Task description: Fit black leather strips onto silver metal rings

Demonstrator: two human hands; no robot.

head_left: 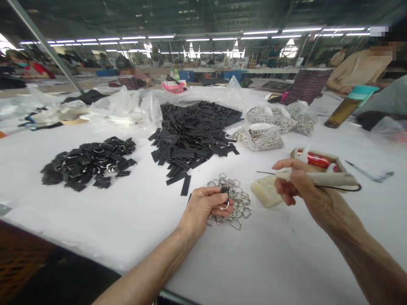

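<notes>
Tab of black strap (225,191), with metal ring (224,207), is over the ring pile (243,200), pinched between thumb and fingers of the left hand (208,202). To the right of this pile, the right hand (302,182) curls loosely around a white tool (337,179), index finger raised. The tool lies sideways, its thin tip pointing left towards the pile, apart from the tab.
</notes>
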